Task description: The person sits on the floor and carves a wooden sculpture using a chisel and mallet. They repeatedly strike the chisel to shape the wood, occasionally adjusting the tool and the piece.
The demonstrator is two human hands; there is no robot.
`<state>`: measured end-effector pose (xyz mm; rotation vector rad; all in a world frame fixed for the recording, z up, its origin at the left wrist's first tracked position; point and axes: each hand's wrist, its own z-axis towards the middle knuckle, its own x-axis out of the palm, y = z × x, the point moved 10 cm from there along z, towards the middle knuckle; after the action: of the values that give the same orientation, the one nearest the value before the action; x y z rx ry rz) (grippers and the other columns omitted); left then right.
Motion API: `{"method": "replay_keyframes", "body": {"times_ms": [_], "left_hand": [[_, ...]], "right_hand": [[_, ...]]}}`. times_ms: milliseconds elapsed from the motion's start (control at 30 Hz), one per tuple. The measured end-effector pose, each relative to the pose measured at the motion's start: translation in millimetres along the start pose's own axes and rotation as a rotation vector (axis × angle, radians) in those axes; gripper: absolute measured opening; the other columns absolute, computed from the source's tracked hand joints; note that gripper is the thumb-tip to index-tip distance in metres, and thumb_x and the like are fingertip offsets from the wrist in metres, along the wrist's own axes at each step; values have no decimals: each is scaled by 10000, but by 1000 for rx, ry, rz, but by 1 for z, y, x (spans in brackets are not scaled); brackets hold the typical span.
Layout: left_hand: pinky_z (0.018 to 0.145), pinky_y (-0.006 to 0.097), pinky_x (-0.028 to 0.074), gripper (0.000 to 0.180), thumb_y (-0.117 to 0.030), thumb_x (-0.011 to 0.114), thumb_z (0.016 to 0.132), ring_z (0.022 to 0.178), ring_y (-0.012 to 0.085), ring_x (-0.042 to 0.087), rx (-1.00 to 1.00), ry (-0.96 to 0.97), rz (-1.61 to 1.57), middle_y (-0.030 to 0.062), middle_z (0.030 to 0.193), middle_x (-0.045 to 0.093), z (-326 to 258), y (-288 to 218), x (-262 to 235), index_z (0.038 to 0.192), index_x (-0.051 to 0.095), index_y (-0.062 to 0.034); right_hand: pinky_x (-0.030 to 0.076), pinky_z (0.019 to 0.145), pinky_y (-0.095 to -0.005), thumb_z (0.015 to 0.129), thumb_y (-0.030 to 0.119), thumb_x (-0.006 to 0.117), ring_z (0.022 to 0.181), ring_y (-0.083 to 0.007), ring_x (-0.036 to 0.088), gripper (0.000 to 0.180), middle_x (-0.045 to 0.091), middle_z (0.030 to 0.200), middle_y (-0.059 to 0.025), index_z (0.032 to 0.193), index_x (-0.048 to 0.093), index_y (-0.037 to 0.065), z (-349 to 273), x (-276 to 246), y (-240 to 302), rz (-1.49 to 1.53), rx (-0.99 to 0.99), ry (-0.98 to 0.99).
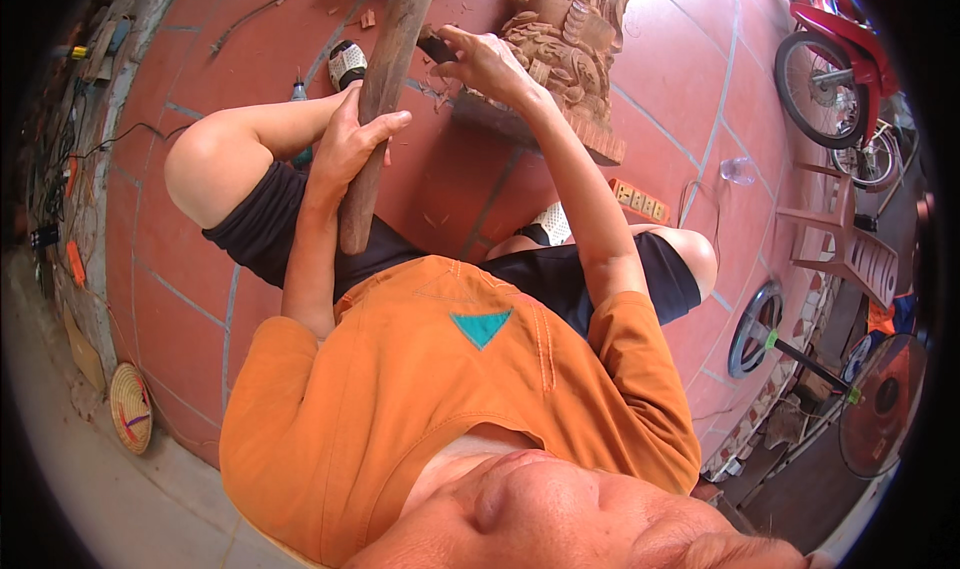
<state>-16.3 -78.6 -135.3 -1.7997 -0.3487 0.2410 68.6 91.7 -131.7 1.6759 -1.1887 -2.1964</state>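
A carved wooden block (570, 39) sits on the red tiled floor (180, 269) before a seated person, deep relief already cut across its visible face. Wood chips (368, 18) lie nearby; how much cutting is left cannot be told from here. Beside the block, the right hand (490, 67), fingers partly curled, appears to grip a dark piece (434, 47), its shape mostly hidden. The left hand (350, 147) is wrapped around a long wooden club (392, 64), thumb across it.
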Motion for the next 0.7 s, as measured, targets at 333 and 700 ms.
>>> {"method": "replay_keyframes", "body": {"times_ms": [333,700], "left_hand": [[496,210,444,348,-196,719,908,521,72,537,177,-207,-60,10,755,564,-1,-24,-17,1142,525,-26],[480,210,453,389,-272,756,889,498,75,535,32,-73,-32,3,704,551,-2,2,-6,1108,547,-27]], "right_hand": [[553,873,-451,816,410,805,1034,-397,698,691,703,1126,-261,1360,566,58,2,5,1,-15,2,6],[552,752,-376,866,254,786,803,-230,704,433,729,921,-137,1206,605,55,3,-7,-64,409,144,-104]]}}
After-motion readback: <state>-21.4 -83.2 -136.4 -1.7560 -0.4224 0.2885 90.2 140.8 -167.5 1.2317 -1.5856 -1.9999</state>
